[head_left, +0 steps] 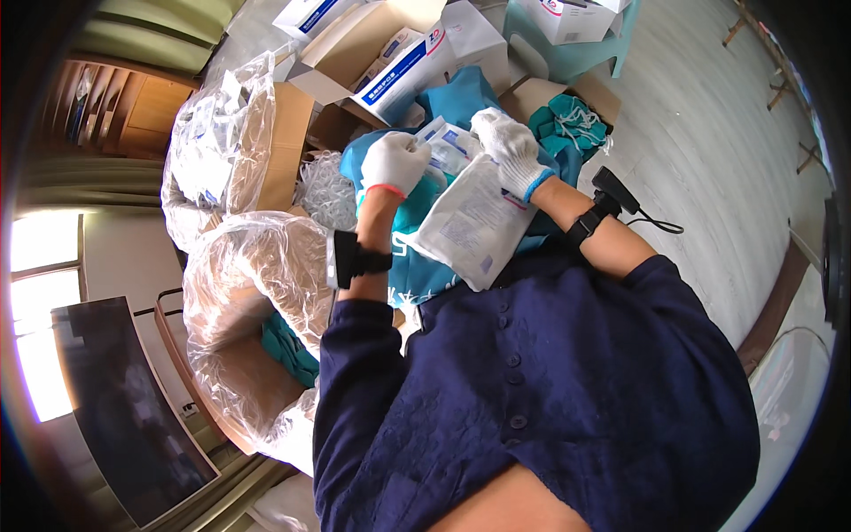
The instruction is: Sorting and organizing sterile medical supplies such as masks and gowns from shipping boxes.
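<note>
My left hand (394, 164), in a white knit glove with a red cuff, is closed beside some blue-and-white plastic packets (449, 144). At their other side my right hand (510, 151), in a white glove with a blue cuff, is also closed, fingertips bent in. What either hand pinches is hidden by the fingers. Below the packets, a large flat white printed pouch (474, 222) lies tilted, its upper corner near my right wrist. Under all this spreads teal cloth (412, 275) with white print, over my lap.
Left stand plastic-lined cartons (288, 133), the lower lined carton (253, 355) holding teal cloth. White cords (328, 191) are heaped beside my left hand. Ahead are an opened white box (417, 75) and a carton of teal bundles (567, 124). A pale green stool (572, 53) stands far right.
</note>
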{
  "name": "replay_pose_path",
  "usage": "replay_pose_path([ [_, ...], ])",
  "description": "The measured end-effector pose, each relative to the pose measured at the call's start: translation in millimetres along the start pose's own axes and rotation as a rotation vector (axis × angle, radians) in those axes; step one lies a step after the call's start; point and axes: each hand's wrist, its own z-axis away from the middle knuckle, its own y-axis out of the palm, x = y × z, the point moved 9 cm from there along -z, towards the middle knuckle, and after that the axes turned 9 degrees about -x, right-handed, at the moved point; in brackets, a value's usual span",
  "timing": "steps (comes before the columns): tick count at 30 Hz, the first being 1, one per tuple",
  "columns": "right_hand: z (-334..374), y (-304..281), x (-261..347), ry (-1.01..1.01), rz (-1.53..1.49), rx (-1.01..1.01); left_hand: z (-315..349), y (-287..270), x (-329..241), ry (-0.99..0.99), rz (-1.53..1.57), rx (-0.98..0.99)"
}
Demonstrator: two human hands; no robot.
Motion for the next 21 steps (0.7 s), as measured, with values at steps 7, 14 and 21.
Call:
replay_pose_path([
  [7, -9, 8, -38, 0.573, -0.241, 0.195, -10, 28, -7, 0.021, 0.05, 0.045],
  [14, -4, 17, -20, 0.562, -0.566, 0.339, 10, 8, -40, 0.112, 0.241, 0.086],
  [21, -4, 11, -5, 0.455, -0.306, 0.192, 33, 10, -57, 0.259, 0.168, 0.095],
])
